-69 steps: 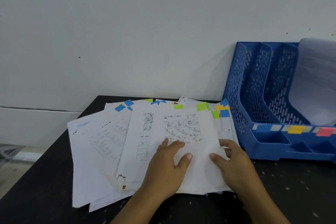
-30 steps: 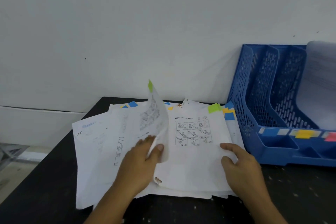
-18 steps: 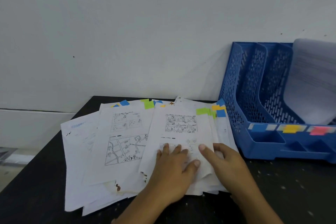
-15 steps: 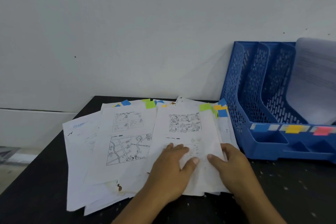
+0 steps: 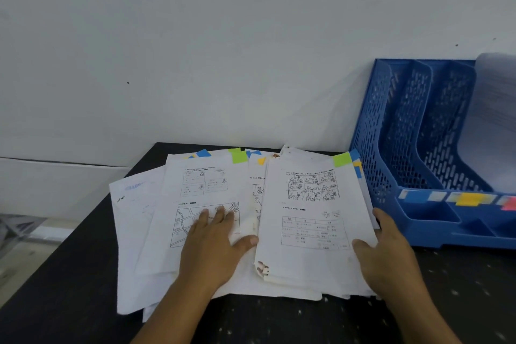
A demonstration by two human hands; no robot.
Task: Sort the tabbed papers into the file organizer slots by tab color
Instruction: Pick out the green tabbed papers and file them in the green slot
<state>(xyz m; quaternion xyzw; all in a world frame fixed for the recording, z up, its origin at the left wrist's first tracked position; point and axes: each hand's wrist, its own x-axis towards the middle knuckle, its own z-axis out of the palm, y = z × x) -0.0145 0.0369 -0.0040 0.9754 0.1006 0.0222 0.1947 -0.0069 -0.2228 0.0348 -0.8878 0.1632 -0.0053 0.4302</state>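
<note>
Where sheets overlap, lower papers' point(image 5: 315, 220) tabs mostly hidden.

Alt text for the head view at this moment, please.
Two hands work a spread of tabbed papers on a black table: the left hand rests flat on a map sheet, the right hand holds the edge of a green-tabbed stack. A blue file organizer stands right.

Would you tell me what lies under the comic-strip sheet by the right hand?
Under the comic-strip sheet lie more papers: their edges and blue and yellow tabs stick out. Their printed faces are covered, so the count is unclear.
</note>
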